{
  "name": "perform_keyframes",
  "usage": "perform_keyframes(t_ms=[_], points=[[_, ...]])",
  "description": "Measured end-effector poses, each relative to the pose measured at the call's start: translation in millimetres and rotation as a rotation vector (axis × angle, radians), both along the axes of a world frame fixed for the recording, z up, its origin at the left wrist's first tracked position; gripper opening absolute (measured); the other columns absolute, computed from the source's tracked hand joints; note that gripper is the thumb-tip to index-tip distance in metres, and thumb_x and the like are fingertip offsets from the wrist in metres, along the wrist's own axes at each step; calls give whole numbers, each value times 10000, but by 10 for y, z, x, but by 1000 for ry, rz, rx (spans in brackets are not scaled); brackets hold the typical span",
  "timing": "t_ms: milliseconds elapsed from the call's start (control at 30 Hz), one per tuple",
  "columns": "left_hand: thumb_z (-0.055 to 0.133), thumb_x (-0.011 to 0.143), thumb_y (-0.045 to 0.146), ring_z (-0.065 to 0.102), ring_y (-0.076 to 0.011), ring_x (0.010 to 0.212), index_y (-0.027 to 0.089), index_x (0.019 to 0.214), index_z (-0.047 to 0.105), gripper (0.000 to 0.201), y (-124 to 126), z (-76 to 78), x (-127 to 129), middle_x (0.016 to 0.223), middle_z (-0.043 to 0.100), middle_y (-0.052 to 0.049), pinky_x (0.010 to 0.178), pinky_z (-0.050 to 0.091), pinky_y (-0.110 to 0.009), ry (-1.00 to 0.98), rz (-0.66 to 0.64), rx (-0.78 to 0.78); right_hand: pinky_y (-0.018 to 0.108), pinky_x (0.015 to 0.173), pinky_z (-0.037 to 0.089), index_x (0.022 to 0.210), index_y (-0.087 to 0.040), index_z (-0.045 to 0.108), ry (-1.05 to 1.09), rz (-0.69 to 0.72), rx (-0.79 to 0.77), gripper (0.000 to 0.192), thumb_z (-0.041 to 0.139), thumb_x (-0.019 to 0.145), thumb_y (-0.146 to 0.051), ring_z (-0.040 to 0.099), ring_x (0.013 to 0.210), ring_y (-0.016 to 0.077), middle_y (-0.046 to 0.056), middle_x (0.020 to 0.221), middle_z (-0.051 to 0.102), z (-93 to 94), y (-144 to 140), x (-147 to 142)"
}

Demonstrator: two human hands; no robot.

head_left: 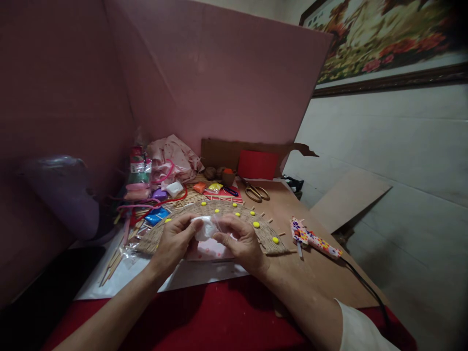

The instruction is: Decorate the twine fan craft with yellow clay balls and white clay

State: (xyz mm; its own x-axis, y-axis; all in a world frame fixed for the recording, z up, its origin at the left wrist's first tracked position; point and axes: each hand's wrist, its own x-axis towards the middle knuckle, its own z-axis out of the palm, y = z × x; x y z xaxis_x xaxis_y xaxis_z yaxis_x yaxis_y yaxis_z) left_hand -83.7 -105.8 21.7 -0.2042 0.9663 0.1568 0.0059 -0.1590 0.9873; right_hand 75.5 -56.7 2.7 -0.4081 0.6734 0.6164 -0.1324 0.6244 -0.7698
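My left hand [174, 240] and my right hand [244, 240] hold a small white packet [204, 229] between them, fingers and thumbs closed on its two sides. It looks like soft white clay in a clear plastic wrapper. Directly behind my hands lies a half-round piece woven of brown twine [228, 208] over thin sticks, whose ends poke out along the curved edge. Several yellow dots [256, 224] sit on its weave. Below the packet a pink patterned piece [208, 249] shows, partly covered by my hands.
A flower-patterned glue gun [314, 238] with a black cord lies at right. Scissors [256, 191] rest farther back, near a red card [258, 165]. On the left are a blue packet [157, 215], thin sticks [111, 265] and pink cloth [173, 153]. A pink panel [219, 73] stands behind.
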Motion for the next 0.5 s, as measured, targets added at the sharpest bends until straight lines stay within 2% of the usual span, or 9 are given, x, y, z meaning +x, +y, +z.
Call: perform_keyframes(t_ms=[133,233,300,367,433,500], points=[[657,705,414,397,-63,326,151,707,585,272,6,2,14,476,508,49,300,303,-169,-14,18,9,275,643,420,893,-209,693,7,1,14,126,665,783,-262,510,704,142,12,764,572,6,-8,-5],[637,718,432,384,-68,323,156,700,581,283,9,9,11,476,509,43,302,286,-177,4,20,-19,287,669,435,943,-223,700,14,-29,23,161,650,797,-268,535,739,153,24,801,597,-5,-2,-7],[635,726,423,427,-85,375,157,731,611,267,10,15,7,521,541,25,346,327,-188,73,42,10,291,681,441,951,-232,707,17,-63,39,163,644,803,-257,548,749,156,27,800,606,-11,2,-8],[664,715,379,522,-120,526,174,825,662,232,10,25,0,683,621,-15,453,402,-208,208,121,115,289,673,442,932,-238,714,20,-95,68,147,636,808,-241,549,736,153,27,787,604,-8,-1,-4],[681,713,322,575,-169,773,219,926,689,236,6,42,-11,926,648,-50,620,451,-236,343,196,274,287,657,442,919,-241,718,16,-89,88,141,625,813,-236,539,710,145,27,786,596,7,-7,8],[645,753,295,552,-200,930,244,928,702,191,-5,68,-24,1017,631,-58,754,443,-265,400,147,383,277,633,439,884,-236,722,14,-22,50,122,628,807,-248,530,693,138,29,790,592,31,-9,29]])
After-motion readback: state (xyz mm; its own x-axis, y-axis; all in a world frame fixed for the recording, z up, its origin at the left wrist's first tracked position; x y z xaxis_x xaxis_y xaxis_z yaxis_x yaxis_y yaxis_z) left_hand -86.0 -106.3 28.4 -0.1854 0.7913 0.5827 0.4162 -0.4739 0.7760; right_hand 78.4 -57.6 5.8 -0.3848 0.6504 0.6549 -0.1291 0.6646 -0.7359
